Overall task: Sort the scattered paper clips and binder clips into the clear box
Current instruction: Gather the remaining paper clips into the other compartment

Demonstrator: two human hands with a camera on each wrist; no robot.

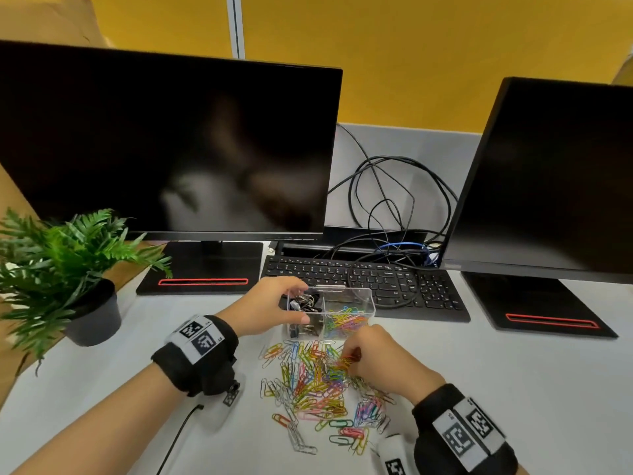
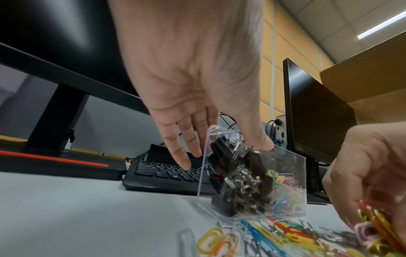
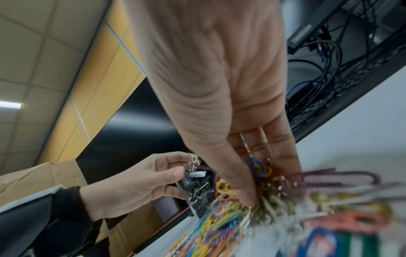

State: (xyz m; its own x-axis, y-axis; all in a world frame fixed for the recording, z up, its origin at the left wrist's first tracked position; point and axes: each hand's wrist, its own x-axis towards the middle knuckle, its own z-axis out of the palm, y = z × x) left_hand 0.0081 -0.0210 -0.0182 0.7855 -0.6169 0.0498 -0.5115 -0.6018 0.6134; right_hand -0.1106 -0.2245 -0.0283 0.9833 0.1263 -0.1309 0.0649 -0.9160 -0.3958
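Observation:
A clear box [image 1: 356, 298] with two compartments stands on the desk before the keyboard. Black binder clips [image 1: 305, 303] fill its left compartment and coloured paper clips [image 1: 346, 320] its right one. My left hand [image 1: 270, 308] grips the box's left end between thumb and fingers [image 2: 182, 153]. A heap of coloured and silver paper clips [image 1: 308, 382] lies scattered just in front of the box. My right hand [image 1: 376, 354] is curled down on the heap and pinches a bunch of paper clips [image 3: 259, 167] at its top.
A black keyboard [image 1: 394, 279] lies right behind the box, with tangled cables [image 1: 387, 200] beyond it. Two dark monitors [image 1: 164, 145] [image 1: 555, 186] stand on their bases at left and right. A potted plant [image 1: 78, 269] sits at the left desk edge.

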